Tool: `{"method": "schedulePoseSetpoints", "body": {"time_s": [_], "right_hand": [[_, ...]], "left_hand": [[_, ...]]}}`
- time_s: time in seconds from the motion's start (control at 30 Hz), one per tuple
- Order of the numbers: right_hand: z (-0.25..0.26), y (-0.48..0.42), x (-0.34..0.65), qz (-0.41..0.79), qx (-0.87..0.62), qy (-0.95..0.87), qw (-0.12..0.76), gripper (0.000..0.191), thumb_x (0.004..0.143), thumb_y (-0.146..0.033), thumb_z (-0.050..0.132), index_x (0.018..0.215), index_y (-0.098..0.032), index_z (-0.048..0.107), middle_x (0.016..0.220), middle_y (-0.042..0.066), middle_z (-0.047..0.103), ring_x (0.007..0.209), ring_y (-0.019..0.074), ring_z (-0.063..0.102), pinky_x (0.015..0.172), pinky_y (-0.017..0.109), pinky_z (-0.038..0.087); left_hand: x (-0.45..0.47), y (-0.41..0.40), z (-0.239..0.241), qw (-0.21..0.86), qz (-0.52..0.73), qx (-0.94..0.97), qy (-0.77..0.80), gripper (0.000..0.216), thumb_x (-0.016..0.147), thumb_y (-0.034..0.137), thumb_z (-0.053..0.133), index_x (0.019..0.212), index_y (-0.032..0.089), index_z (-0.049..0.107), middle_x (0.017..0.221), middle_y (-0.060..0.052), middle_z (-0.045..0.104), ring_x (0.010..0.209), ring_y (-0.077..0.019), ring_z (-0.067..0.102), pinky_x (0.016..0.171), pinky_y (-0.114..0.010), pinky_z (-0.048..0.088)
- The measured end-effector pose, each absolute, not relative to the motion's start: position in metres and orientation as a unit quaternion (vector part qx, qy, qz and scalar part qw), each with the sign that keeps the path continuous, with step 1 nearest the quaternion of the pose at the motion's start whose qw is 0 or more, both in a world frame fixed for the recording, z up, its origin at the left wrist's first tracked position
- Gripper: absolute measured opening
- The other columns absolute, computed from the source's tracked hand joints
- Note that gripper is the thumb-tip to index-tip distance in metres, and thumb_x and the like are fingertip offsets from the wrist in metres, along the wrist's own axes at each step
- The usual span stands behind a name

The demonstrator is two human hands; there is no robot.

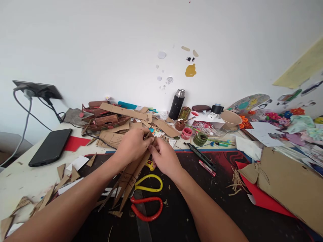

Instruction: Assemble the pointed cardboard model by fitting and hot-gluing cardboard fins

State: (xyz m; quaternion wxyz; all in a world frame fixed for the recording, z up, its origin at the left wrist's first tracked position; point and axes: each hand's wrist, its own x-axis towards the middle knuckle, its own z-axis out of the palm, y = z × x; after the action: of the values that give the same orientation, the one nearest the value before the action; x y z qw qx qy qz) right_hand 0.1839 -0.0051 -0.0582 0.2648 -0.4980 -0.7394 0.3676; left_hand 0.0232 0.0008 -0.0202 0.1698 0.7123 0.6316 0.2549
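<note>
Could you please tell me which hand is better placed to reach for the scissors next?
Probably the right hand: the yellow scissor handle lies nearer to it than to the left hand, though both are holding cardboard.

A craft desk [15, 179], perhaps at home: before the black flask [176, 107] sit paint-stained jars [186, 133], then 1 pair of scissors [148, 218]; left of it, a model ship [109, 124] and cardboard scraps [123, 112]; far right, colourful flower shapes [272, 116]; behind it, a stickered wall [101, 50].
</note>
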Motion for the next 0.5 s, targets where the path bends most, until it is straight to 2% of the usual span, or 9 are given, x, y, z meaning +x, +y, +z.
{"method": "schedulePoseSetpoints", "body": {"time_s": [0.23, 0.5], "right_hand": [[-0.059, -0.0053, 0.1835, 0.368, -0.5, -0.739, 0.26, 0.023, 0.108, -0.028, 0.055, 0.087, -0.025, 0.045, 0.063, -0.005, 0.063, 0.056, 0.0163, 0.065, 0.061, 0.028, 0.041], [-0.0606, -0.0038, 0.1838, 0.355, -0.504, -0.744, 0.256, 0.021, 0.107, -0.028, 0.055, 0.088, -0.025, 0.047, 0.068, -0.004, 0.065, 0.057, 0.0161, 0.064, 0.061, 0.029, 0.041]], "left_hand": [[0.0226, 0.0021, -0.021, 0.167, 0.248, 0.715, 0.632, 0.015, 0.089, 0.032, 0.059, 0.081, 0.024, 0.068, 0.081, -0.003, 0.074, 0.078, -0.026, 0.066, 0.07, -0.035, 0.039], [0.0215, 0.0029, -0.0237, 0.165, 0.25, 0.718, 0.629, 0.016, 0.089, 0.034, 0.059, 0.082, 0.024, 0.069, 0.083, -0.003, 0.075, 0.08, -0.026, 0.066, 0.071, -0.035, 0.039]]}}
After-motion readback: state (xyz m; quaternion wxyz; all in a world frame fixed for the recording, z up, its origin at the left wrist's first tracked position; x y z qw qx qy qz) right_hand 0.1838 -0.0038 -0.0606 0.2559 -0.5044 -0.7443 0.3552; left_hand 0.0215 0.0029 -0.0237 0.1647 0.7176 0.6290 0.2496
